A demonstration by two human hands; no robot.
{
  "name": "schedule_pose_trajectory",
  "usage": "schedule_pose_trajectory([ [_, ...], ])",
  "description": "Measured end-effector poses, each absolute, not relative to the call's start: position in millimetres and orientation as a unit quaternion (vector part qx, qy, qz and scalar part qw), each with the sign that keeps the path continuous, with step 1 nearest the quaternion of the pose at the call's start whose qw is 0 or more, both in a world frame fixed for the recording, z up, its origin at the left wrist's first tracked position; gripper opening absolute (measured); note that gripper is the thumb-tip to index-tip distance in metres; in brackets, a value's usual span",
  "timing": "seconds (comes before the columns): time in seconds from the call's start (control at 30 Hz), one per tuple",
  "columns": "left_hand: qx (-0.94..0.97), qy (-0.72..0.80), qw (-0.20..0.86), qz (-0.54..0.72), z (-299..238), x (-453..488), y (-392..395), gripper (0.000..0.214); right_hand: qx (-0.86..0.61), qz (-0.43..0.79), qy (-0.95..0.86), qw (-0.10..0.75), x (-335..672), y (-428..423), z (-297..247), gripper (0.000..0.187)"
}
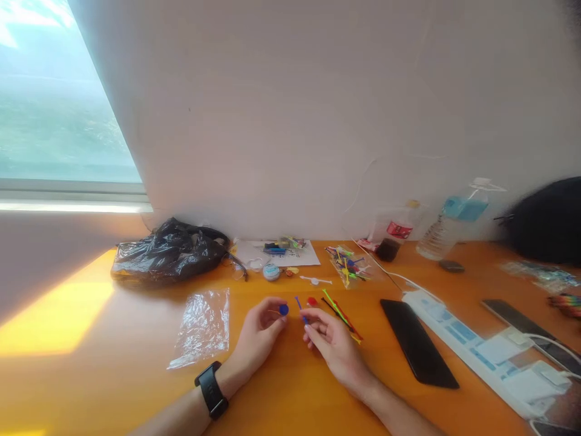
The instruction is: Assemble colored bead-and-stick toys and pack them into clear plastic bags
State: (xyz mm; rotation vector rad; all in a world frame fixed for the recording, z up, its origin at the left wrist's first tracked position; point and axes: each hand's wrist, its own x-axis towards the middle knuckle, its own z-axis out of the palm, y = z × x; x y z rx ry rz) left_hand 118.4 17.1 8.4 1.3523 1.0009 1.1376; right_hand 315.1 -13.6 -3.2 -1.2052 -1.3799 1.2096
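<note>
Both my hands rest on the orange table (pixel 113 351) near its middle. My left hand (pixel 259 333), with a black watch on the wrist, pinches a small tie with a round blue head (pixel 284 309). My right hand (pixel 333 342) has its fingers curled around a thin blue stick-like tie (pixel 299 306). A red-headed tie (pixel 311 301) lies just beyond my right fingers. Loose yellow, green, red and black ties (pixel 340 312) lie in a small bunch to the right of them.
An empty clear plastic bag (pixel 203 327) lies left of my hands. A black plastic bag (pixel 170 251), papers, a bag of coloured ties (pixel 348 266), two bottles (pixel 454 227), a black phone (pixel 417 342) and a white power strip (pixel 476 348) stand farther back and right.
</note>
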Motion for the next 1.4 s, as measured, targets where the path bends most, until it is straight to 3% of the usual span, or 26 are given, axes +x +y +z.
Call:
schedule_pose_trajectory([
  [0.13, 0.565, 0.412, 0.543, 0.465, 10.6, 117.7, 14.6, 0.033, -0.473, 0.468, -0.529, 0.527, 313.3, -18.3, 3.4, 0.049],
  [0.27, 0.569, 0.390, 0.577, 0.437, 18.0, 117.1, 9.8, 0.037, -0.466, 0.432, -0.541, 0.551, 311.5, -22.0, 5.4, 0.031],
  [0.63, 0.545, 0.338, 0.663, 0.385, 34.8, 116.4, 2.6, 0.044, -0.475, 0.343, -0.637, 0.500, 311.7, -35.1, 9.5, 0.019],
  [1.03, 0.602, 0.382, 0.583, 0.389, 27.1, 113.1, 2.0, 0.035, -0.456, 0.309, -0.694, 0.464, 310.8, -37.4, 18.0, 0.014],
  [1.4, 0.581, 0.368, 0.606, 0.401, 24.7, 113.9, 0.8, 0.037, -0.462, 0.353, -0.670, 0.462, 311.8, -34.5, 15.1, 0.014],
])
